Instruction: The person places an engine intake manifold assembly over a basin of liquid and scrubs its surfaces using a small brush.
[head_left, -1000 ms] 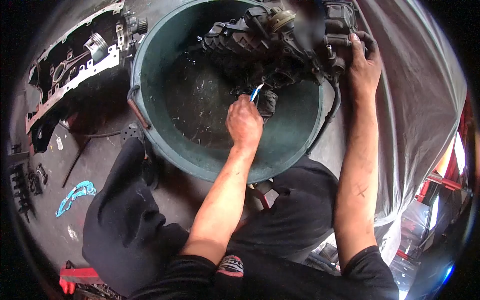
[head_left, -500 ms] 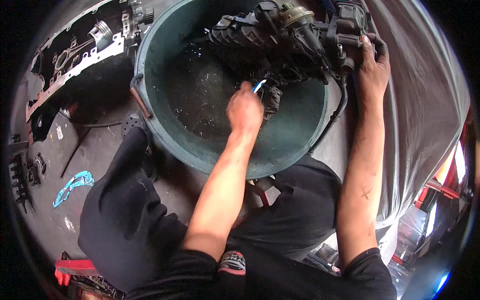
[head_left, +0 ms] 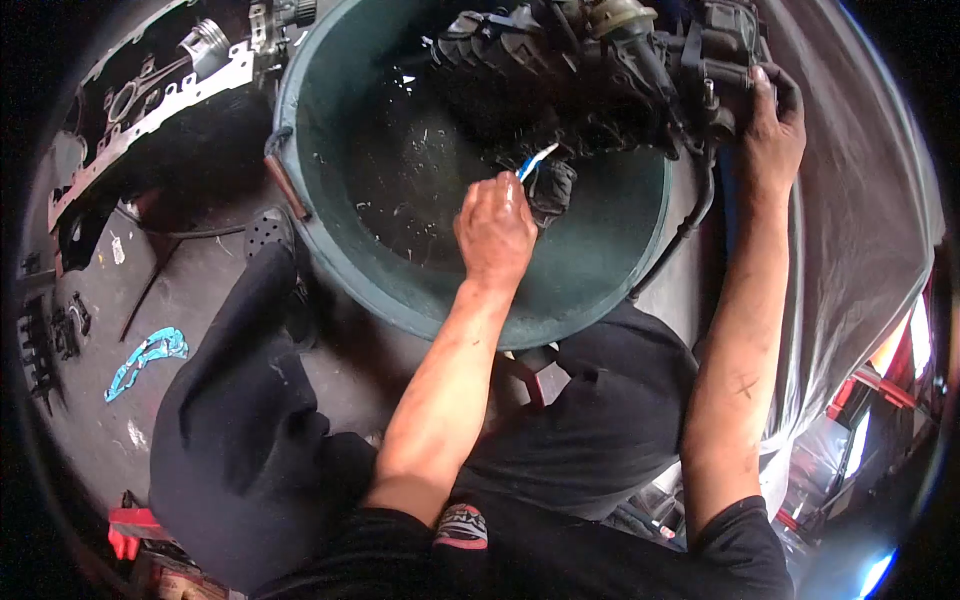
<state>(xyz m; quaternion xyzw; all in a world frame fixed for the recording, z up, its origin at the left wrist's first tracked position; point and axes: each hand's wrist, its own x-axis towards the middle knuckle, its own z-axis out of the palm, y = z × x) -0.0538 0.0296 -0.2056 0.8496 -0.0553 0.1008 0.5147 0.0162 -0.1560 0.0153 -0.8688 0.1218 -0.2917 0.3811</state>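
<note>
My left hand (head_left: 495, 228) is closed around the handle of a blue-and-white toothbrush (head_left: 540, 160). The brush's white head points up and right, close to the underside of a black, dirty intake manifold (head_left: 500, 95). My right hand (head_left: 775, 130) grips the manifold's right end, thumb on top and fingers wrapped behind. The manifold lies over a large green tub (head_left: 345, 275) with dark liquid in its bottom. Just right of the brush, a dark crumpled clump (head_left: 552, 192) sits low in the tub; I cannot tell what it is.
An engine block (head_left: 160, 125) with an exposed piston stands at the upper left. A blue patterned cloth strip (head_left: 148, 360) lies on the floor. Grey plastic sheeting (head_left: 850, 220) hangs along the right. A black hose (head_left: 685, 230) runs down outside the tub.
The view has shifted slightly. My left hand has drawn back a little from the manifold, so more of the toothbrush shows. My right hand keeps its grip.
</note>
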